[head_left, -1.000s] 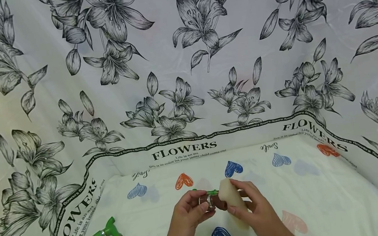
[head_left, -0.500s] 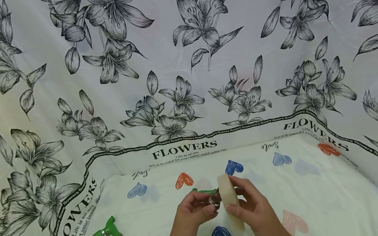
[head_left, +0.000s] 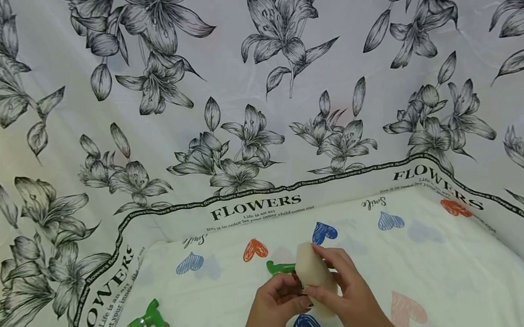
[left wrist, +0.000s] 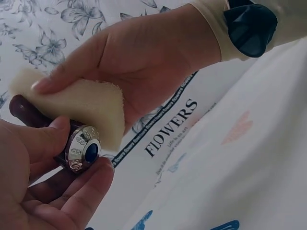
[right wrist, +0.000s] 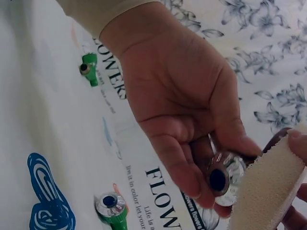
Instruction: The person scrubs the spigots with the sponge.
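Observation:
In the head view my left hand (head_left: 276,309) grips a dark brown tap, mostly hidden there behind the sponge and fingers. The left wrist view shows its silvery ridged knob (left wrist: 85,148) with a dark blue centre, between thumb and fingers. My right hand (head_left: 352,294) holds a thick cream sponge (head_left: 314,271), thumb on the near face and fingers on the far side. The sponge (left wrist: 96,103) lies against the brown body of the tap (left wrist: 29,111), behind the knob. Both hands are close together above the cloth.
A green tap (head_left: 150,320) with a silver-ringed knob lies to the left on the white heart-print cloth (head_left: 209,305). Another green tap (head_left: 279,267) lies just beyond my hands, partly covered by the sponge. Flower-printed fabric (head_left: 235,82) rises at the back and sides.
The sponge has shifted left over the brown tap, which it now mostly hides in the head view. My left hand has moved a little right, bringing the hands closer. The left green tap stays put.

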`<action>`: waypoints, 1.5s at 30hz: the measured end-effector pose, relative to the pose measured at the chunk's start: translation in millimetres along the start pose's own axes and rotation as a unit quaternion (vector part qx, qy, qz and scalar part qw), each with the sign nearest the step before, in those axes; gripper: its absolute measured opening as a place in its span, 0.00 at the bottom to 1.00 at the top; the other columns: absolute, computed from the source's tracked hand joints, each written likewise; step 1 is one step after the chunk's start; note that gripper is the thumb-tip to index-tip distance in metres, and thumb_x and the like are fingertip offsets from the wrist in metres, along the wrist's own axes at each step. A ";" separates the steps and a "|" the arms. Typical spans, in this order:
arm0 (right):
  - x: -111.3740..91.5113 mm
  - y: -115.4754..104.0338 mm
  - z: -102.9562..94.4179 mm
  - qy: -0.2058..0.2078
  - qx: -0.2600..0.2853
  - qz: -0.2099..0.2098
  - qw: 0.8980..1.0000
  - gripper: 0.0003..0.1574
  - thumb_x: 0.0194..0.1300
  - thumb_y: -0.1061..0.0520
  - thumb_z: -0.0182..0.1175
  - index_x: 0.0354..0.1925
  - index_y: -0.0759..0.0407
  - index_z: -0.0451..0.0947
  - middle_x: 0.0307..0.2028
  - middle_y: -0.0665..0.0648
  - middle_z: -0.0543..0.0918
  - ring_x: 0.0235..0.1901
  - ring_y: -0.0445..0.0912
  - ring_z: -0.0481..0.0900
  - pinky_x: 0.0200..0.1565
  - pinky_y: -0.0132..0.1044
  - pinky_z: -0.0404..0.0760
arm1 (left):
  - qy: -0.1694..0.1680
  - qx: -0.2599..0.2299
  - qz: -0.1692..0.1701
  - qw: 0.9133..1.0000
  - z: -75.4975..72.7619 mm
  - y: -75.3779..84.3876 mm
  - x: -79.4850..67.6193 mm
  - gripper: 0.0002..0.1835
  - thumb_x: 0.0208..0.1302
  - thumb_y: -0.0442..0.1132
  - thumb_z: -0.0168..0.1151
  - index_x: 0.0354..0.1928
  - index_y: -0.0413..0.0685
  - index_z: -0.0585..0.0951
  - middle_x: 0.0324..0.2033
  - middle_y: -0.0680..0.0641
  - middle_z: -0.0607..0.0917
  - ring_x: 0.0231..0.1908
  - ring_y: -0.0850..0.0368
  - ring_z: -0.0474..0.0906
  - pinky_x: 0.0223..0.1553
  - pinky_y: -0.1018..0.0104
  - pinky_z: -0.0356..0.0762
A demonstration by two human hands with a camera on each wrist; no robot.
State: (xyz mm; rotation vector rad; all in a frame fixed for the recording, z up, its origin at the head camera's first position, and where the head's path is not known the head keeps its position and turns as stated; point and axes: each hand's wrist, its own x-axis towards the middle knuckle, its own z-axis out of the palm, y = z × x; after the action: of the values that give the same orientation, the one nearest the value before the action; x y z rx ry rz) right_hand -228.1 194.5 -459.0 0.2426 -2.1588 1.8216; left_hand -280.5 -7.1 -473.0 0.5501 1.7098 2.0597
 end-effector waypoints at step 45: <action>-3.5 -1.5 -3.1 -0.054 0.002 -0.013 0.998 0.41 0.72 0.53 0.75 0.77 0.37 0.73 0.66 0.49 0.75 0.62 0.53 0.73 0.60 0.42 0.81 | 0.029 -0.012 -0.003 0.999 -2.6 2.9 3.6 0.12 0.70 0.27 0.72 0.52 0.36 0.81 0.48 0.40 0.87 0.50 0.47 0.88 0.51 0.52 0.89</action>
State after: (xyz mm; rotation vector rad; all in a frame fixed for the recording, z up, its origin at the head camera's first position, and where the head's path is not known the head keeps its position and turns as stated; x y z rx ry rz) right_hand -223.9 197.0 -458.3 0.3771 -2.2122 1.8389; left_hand -285.1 -7.8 -470.5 0.4811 1.7140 2.1099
